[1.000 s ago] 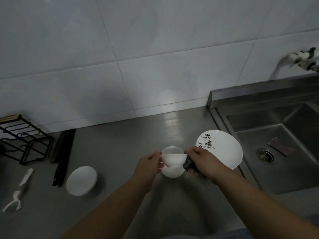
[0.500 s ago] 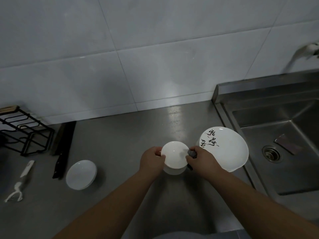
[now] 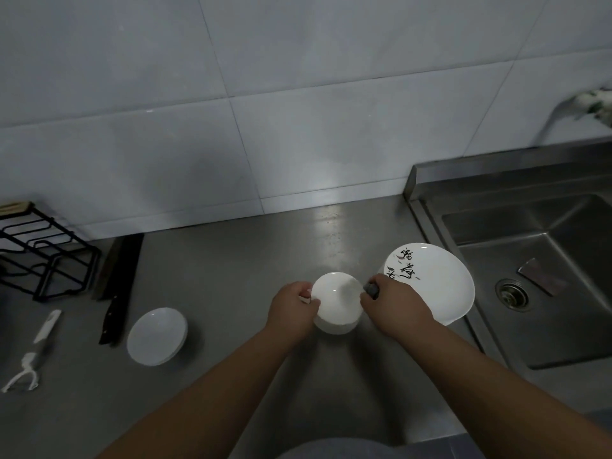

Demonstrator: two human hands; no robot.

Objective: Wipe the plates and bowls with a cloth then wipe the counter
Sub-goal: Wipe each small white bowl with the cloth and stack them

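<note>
Both hands meet at lower centre: the left hand point(image 3: 291, 309) grips the bowl point(image 3: 336, 294) by its rim, and the right hand point(image 3: 395, 308) pinches the cloth point(image 3: 371, 289) against the opposite rim. Bowl-wiping looks underway; next, sweep the cloth round inside, then take the plate point(image 3: 440, 286) just right.

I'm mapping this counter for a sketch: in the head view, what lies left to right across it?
From the left: wire rack → knife → small white dishes → left hand → bowl → right hand holding the cloth → lettered plate → sink drain.
</note>
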